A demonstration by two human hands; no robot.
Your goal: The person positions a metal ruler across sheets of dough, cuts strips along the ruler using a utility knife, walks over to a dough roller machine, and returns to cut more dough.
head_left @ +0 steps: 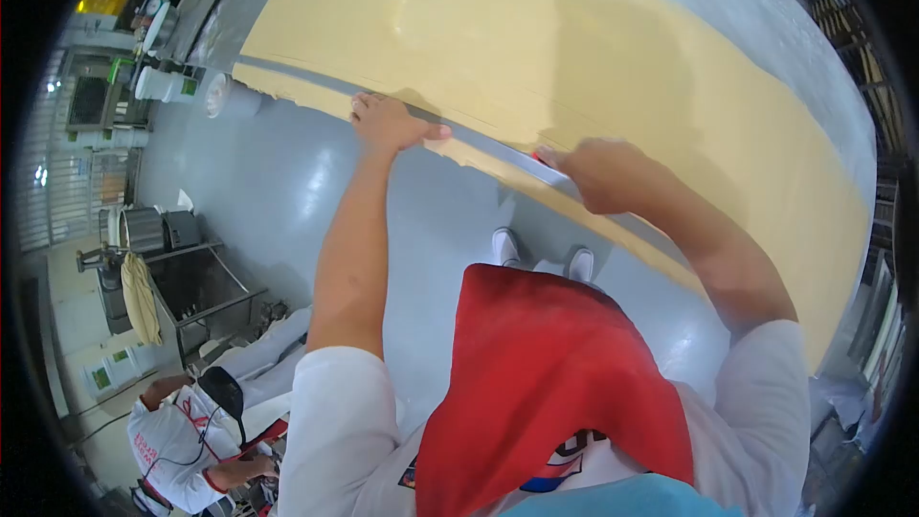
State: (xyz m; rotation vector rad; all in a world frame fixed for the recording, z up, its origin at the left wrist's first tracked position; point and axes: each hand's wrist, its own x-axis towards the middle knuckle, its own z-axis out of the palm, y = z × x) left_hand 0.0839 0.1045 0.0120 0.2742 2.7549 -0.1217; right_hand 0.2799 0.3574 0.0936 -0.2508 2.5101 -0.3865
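Observation:
A large sheet of pale yellow dough-like material (459,29) with a ragged near edge lies over the table. Along that edge runs a long grey metal straightedge (479,141). My left hand (388,123) presses down on the straightedge, thumb and fingers spread apart. Farther right, my right hand (605,175) is closed in a fist over the straightedge. A small red tool (539,157) pokes out of that fist at its left side; its working end is hidden. A narrow strip of the sheet (555,193) shows on my side of the straightedge.
The grey table surface (775,14) shows beyond the sheet. White buckets (230,98) stand at the left, past the table corner. A co-worker (191,440) bends at lower left near a dark metal-framed stand (206,282). Racks (852,29) line the right side.

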